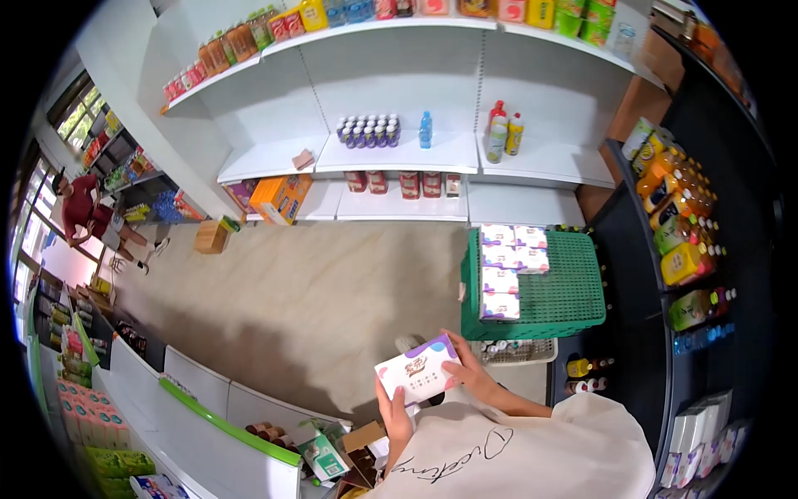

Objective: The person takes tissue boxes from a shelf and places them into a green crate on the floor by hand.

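Between both my hands is a white tissue pack (416, 368) with purple, pink and blue patches, its printed face turned up. My left hand (396, 413) is closed on its near left corner, thumb on top. My right hand (467, 372) grips its right end, thumb also on the face. Ahead and to the right, several similar tissue packs (500, 281) lie in rows on the green plastic crate (565, 287).
White shelves (399, 155) across the aisle hold purple-labelled bottles (368, 131) and drinks. A dark shelf unit with juice bottles (677, 195) stands close on my right. A low white shelf (199, 416) runs along the left. Far left, a person (87, 212) sits. A pale basket (524, 353) is below the crate.
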### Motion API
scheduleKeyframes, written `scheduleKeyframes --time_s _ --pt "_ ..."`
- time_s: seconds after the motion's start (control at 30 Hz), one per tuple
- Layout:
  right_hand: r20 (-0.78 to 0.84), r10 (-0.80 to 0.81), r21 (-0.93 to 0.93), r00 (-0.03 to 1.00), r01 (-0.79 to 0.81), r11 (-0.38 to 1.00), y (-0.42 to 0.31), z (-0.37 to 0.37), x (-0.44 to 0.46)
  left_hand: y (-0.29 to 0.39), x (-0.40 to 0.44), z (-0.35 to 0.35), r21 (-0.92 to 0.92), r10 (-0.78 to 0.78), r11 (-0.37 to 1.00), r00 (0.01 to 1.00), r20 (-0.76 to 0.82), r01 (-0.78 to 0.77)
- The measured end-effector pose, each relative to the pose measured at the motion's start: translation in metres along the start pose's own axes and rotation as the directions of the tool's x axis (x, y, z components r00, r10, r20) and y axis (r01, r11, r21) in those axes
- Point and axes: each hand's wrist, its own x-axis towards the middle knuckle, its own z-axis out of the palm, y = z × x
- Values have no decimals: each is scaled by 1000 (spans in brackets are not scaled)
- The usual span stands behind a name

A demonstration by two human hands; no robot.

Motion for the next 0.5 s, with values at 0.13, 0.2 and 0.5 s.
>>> scheduleKeyframes --time_s 0.13,0.2,0.5 --pt "28 101 39 994 -102 994 -3 18 79 10 77 -24 84 -112 990 993 -36 115" --pt "33 77 34 996 -78 996 -5 38 129 31 126 -36 64 -147 987 989 -35 149" --pt "166 -185 -22 969 191 981 -68 98 317 139 303 -56 173 109 980 994 -29 -102"
